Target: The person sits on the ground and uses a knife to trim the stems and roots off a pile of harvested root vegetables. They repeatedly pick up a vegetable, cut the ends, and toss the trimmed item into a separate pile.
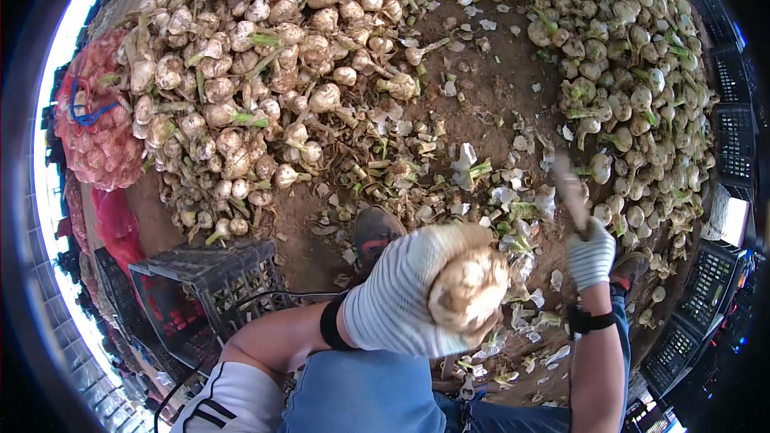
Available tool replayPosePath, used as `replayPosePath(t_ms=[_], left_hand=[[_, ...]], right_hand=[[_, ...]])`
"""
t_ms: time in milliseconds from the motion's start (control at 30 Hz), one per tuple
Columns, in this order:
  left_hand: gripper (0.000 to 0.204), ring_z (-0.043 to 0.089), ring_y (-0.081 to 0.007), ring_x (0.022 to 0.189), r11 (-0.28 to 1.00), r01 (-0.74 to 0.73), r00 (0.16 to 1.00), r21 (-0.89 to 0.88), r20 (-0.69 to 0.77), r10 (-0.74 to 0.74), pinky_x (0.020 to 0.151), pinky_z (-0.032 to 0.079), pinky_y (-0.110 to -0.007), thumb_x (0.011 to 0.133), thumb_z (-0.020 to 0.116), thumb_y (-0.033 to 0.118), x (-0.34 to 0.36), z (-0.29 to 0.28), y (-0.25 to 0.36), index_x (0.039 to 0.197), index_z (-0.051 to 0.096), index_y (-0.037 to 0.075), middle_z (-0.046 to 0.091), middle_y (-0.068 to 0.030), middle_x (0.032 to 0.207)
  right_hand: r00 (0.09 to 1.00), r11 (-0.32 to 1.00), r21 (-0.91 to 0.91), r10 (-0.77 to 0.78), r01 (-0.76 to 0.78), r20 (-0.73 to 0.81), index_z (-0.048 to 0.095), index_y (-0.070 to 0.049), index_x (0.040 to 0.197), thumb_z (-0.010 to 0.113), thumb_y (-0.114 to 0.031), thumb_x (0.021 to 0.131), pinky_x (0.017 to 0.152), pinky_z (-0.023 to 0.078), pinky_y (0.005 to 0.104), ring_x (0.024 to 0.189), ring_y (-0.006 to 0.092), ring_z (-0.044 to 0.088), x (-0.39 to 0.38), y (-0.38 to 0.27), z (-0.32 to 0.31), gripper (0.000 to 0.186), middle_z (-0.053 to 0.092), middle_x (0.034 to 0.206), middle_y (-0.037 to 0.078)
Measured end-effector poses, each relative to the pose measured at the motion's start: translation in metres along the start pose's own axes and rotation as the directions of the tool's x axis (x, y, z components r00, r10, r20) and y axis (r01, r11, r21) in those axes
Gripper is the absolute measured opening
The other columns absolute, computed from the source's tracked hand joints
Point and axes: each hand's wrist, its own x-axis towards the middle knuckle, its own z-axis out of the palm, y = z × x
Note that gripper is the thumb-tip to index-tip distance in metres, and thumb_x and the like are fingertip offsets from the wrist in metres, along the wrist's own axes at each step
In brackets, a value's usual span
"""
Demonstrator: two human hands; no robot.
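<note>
In a striped glove, my left hand (pixel 401 289) is closed on a large garlic bulb (pixel 469 289) above my knees, its fingers mostly hidden. My right hand (pixel 591 258), also gloved, grips a long blade-like tool (pixel 571 188), blurred and raised to the right of the bulb. Beneath both hands, papery skins and cut stalk pieces (pixel 513 208) litter the dirt floor (pixel 489 72).
Garlic with stalks is heaped at upper left (pixel 241 72) and along the right (pixel 626 88). A filled pink mesh bag (pixel 96 144) lies at left, near a black crate (pixel 204 265). More crates (pixel 698 289) line the right edge. My shoes (pixel 377 228) rest among the debris.
</note>
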Motion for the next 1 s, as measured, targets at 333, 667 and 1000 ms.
replayPosePath(t_ms=[333, 667, 1000], left_hand=[[0.067, 0.065, -0.0318, 0.086, 0.972, -0.073, 0.997, 0.225, 0.017, 0.071, 0.078, 0.052, -0.04, 0.07, 0.08, 0.032, 0.004, -0.005, -0.016, 0.121, 0.052, 0.0, 0.064, -0.015, 0.095], [0.072, 0.062, -0.0329, 0.085, 0.803, -0.127, 0.991, 0.582, 0.032, 0.133, 0.072, 0.049, -0.043, 0.065, 0.078, 0.039, 0.01, 0.001, -0.009, 0.119, 0.05, -0.001, 0.061, -0.0158, 0.096], [0.06, 0.062, -0.034, 0.071, 0.754, -0.091, 0.995, 0.65, 0.036, 0.088, 0.061, 0.049, -0.043, 0.069, 0.071, 0.028, 0.008, 0.006, -0.022, 0.116, 0.048, -0.001, 0.061, -0.0176, 0.087]], right_hand=[[0.79, 0.84, 0.063, -0.529, 0.538, 0.31, 0.055, -0.01, 0.071, 0.08, -0.029, 0.058, 0.05, 0.041, 0.0342, 0.053, 0.0247, 0.052, -0.062, -0.124, -0.019, 0.035, 0.049, 0.06, 0.006], [0.931, 0.831, 0.542, -0.095, -0.121, 0.352, 0.059, 0.0, 0.106, 0.082, -0.033, 0.069, 0.07, 0.05, 0.0262, 0.078, 0.0097, 0.061, -0.079, -0.141, -0.016, 0.055, 0.065, 0.086, 0.005], [0.993, 0.869, 0.494, -0.074, 0.02, 0.088, 0.059, 0.001, 0.103, 0.073, -0.013, 0.08, 0.07, 0.049, 0.0239, 0.075, 0.0081, 0.059, -0.056, -0.173, 0.022, 0.03, 0.066, 0.083, 0.005]])
